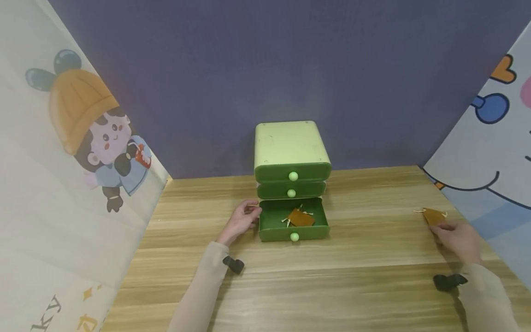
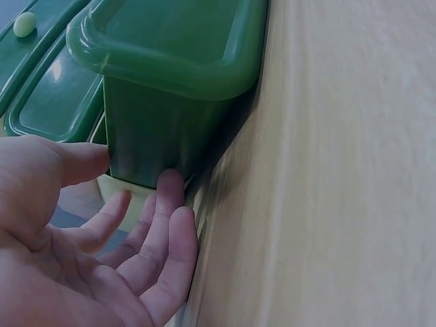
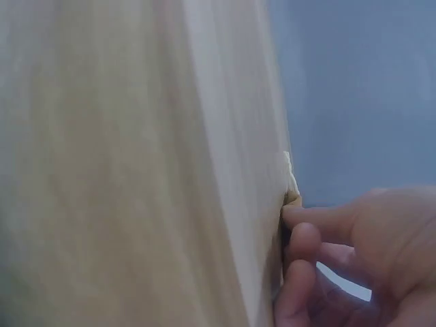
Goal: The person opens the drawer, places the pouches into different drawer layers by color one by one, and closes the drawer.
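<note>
A small green drawer unit (image 1: 290, 143) stands on the table against the back wall, its bottom drawer (image 1: 271, 234) pulled out. Inside that drawer lies a brown drawstring pouch (image 1: 302, 217) with pale cords. My left hand (image 1: 241, 221) rests at the left side of the unit; in the left wrist view its thumb touches the drawer's side wall and the loosely bent fingers lie by the pale casing (image 2: 136, 211). Far to the right, my right hand (image 1: 458, 240) pinches the near edge of another brown drawstring pouch (image 1: 433, 216) at the table surface. Most of this pouch is hidden in the right wrist view.
Two more drawers, the top (image 1: 274, 173) and the middle one (image 1: 271, 190), are closed above the open one. A purple back wall (image 1: 290, 60) and printed side panels enclose the wooden table (image 1: 365, 258). Black wrist cameras sit on both cuffs.
</note>
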The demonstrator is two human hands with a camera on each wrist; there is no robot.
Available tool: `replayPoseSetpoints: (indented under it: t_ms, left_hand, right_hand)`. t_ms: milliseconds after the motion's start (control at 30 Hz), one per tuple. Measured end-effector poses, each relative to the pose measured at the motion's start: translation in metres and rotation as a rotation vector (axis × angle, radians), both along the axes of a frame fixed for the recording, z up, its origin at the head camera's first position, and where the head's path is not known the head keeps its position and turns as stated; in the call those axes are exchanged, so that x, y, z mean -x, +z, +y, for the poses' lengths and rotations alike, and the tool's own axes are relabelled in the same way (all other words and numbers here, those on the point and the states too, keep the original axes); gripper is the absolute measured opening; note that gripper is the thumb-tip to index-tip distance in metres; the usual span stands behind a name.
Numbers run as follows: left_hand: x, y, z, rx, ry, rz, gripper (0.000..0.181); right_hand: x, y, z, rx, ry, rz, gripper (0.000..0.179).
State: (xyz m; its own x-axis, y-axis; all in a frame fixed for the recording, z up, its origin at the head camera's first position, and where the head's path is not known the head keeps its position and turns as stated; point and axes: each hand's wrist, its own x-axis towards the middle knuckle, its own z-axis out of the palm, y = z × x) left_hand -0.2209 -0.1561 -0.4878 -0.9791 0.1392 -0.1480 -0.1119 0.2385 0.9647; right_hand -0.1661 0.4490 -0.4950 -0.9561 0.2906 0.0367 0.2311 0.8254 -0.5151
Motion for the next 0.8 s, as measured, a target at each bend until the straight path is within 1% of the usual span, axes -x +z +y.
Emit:
replayPoseSetpoints:
  t_ms: [100,267,367,533,800]
  left_hand:
    - [0.000,0.000,0.000,0.005,-0.002,0.001,0.047]
    - [0.000,0.002,0.000,0.007,0.003,-0.002,0.047]
    - [-0.001,0.002,0.000,0.011,0.000,0.000,0.047]
    - [-0.001,-0.002,-0.001,0.012,-0.002,0.006,0.048]
    - [0.000,-0.001,-0.001,0.008,0.001,0.019,0.049]
  right_hand:
    - [-0.001,-0.003,0.004,0.034,-0.008,-0.005,0.049]
    - [-0.002,-0.001,0.003,0.071,-0.019,-0.031,0.052]
    - [-0.003,0.001,0.001,0.079,-0.033,-0.038,0.052]
    - [-0.005,0.003,-0.002,0.074,-0.057,-0.051,0.051]
    - [-0.010,0.012,-0.010,0.098,-0.052,-0.053,0.056]
